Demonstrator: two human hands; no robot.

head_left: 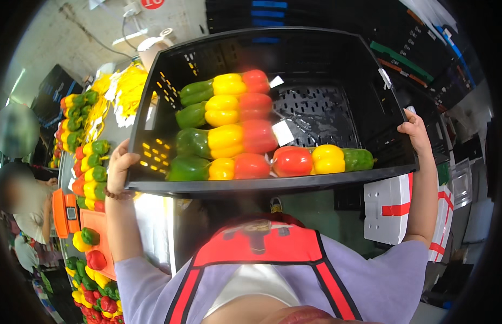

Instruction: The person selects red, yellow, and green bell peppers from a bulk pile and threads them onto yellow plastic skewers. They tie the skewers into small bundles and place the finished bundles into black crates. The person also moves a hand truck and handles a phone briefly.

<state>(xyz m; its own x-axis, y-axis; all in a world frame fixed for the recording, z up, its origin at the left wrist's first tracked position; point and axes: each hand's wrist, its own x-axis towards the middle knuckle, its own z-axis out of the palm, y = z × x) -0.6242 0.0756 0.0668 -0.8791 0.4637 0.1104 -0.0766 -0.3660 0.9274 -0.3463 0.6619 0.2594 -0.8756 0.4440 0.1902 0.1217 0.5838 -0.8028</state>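
Between my two hands is a black plastic crate (pixel 315 54) with slotted walls, held in front of my body. My left hand (pixel 119 164) closes around its left rim near the front corner. On the opposite side, the fingers of my right hand (pixel 415 131) grip the right rim. Inside lie several wrapped packs of green, yellow and red bell peppers. Three or more are stacked in rows on the left, such as a pack of bell peppers (pixel 226 139). Another pack of bell peppers (pixel 327 160) lies along the front wall. White labels show on some packs.
Left of me a table (pixel 121 129) carries rows of pepper packs (pixel 94 175), yellow strips (pixel 129 89), an orange scale (pixel 62 213) and loose peppers (pixel 97 294). People stand beyond it. White boxes with red tape (pixel 387 208) sit at right; dark crates (pixel 418 48) are behind.
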